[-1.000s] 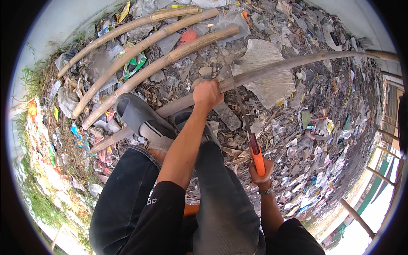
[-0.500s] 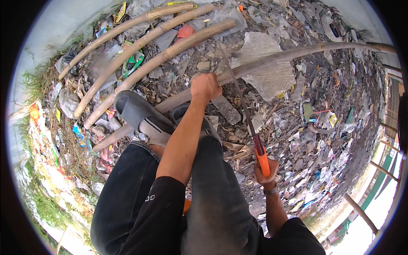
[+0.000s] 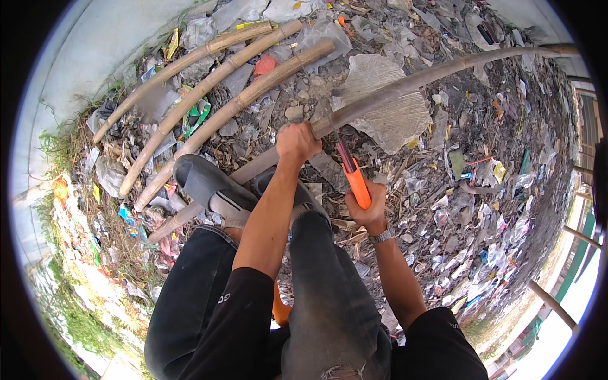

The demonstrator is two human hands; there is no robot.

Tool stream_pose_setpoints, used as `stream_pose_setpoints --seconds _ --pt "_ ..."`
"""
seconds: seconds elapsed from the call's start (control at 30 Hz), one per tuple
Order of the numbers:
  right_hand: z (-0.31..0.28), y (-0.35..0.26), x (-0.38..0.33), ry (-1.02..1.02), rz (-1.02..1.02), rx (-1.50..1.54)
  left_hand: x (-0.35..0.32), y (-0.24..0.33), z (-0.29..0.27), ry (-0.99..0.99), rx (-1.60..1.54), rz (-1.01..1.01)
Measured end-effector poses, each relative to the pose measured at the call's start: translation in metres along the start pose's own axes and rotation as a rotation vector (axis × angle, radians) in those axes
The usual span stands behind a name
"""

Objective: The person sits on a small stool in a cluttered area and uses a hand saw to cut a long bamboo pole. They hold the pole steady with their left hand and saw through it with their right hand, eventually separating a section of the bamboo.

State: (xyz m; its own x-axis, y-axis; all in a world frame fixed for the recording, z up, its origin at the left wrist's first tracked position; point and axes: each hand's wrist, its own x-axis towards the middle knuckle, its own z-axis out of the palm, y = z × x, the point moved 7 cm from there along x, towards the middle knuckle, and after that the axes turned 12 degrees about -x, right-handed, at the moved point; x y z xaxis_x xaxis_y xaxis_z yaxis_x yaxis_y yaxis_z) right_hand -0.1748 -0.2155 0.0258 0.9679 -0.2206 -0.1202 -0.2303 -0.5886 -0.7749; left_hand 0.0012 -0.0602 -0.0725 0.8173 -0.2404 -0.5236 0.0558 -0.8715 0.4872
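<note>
A long bamboo pole (image 3: pixel 380 94) lies slantwise across the ground, from beside my boots to the far right. My left hand (image 3: pixel 296 142) is wrapped around it near the middle. In my right hand (image 3: pixel 369 206) is the orange handle of a hand saw (image 3: pixel 356 183). A dark reddish section at the handle's front points at the pole, just right of my left hand. The rest of the blade cannot be made out here. My grey boot (image 3: pixel 206 177) is close against the pole on the left.
Several cut bamboo lengths (image 3: pixel 237 101) lie side by side at the upper left. A flat, ridged grey slab (image 3: pixel 386 120) is under the pole's far part. Plastic scraps and rubble cover the ground. A pale wall (image 3: pixel 76 76) borders the far left.
My right hand has pushed the saw forward and left, bringing its handle close to the pole; the long blade seen across the pole earlier no longer shows. My left hand keeps its grip.
</note>
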Motion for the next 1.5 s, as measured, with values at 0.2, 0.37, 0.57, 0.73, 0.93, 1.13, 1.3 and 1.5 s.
stream_pose_setpoints --seconds 0.2,0.37,0.57,0.73,0.93,1.13,1.3,1.5 --pt "-0.011 -0.004 0.001 -0.015 -0.035 0.006 -0.002 -0.003 0.002 0.014 -0.005 0.006" --pt "-0.017 -0.001 -0.014 -0.020 0.010 0.006 -0.001 -0.005 0.004 0.029 -0.019 0.015" --pt "-0.050 0.033 -0.108 -0.092 0.130 -0.121 -0.001 -0.007 0.002 0.000 -0.037 -0.004" --pt "-0.087 0.035 -0.193 -0.112 0.177 -0.203 0.000 -0.006 0.002 0.027 -0.024 0.015" --pt "-0.054 0.031 -0.108 -0.025 0.115 -0.070 -0.001 -0.012 0.006 0.074 -0.045 -0.018" --pt "-0.023 0.020 0.016 0.033 0.058 0.082 0.000 -0.006 0.002 0.079 -0.007 0.015" --pt "-0.046 0.032 -0.085 -0.048 0.187 0.006 0.003 -0.009 -0.002 0.013 -0.029 -0.029" --pt "-0.100 0.023 -0.212 -0.136 0.169 -0.243 0.006 -0.011 -0.004 0.017 -0.036 -0.045"
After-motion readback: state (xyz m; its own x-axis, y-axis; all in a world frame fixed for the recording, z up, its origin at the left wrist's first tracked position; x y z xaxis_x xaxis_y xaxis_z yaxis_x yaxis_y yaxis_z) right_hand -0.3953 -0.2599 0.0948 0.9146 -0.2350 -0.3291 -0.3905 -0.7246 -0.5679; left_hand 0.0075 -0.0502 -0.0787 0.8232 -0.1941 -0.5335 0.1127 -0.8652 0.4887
